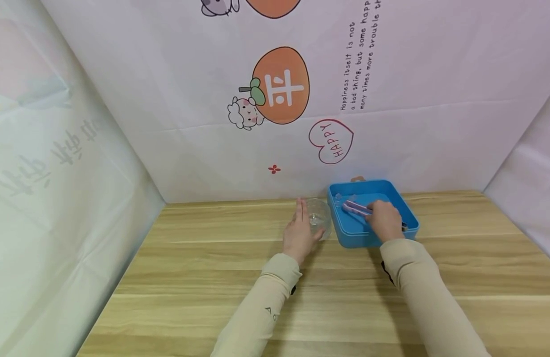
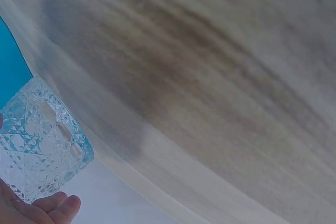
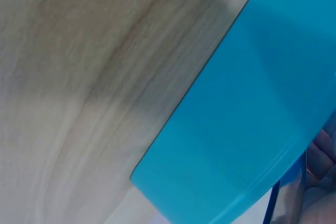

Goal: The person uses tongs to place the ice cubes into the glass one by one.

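Note:
On the wooden table, my left hand (image 1: pixel 298 237) holds a clear, diamond-patterned glass (image 1: pixel 320 218) from its left side, fingers and thumb around it. The left wrist view shows the cut pattern of the glass (image 2: pixel 44 140) close up. Just right of it stands a shallow blue box (image 1: pixel 359 240). My right hand (image 1: pixel 385 220) reaches over the box and grips tongs (image 1: pixel 357 208) with purplish arms, their tips pointing left inside it. Small clear cubes (image 1: pixel 338 197) lie near the box's back left corner. Whether the tips hold a cube is too small to tell.
A printed white cloth (image 1: pixel 203 163) hangs behind the table, close to the glass and the box. More pale cloth closes off the left and right sides. The wooden tabletop (image 1: pixel 203 277) extends in front and to both sides.

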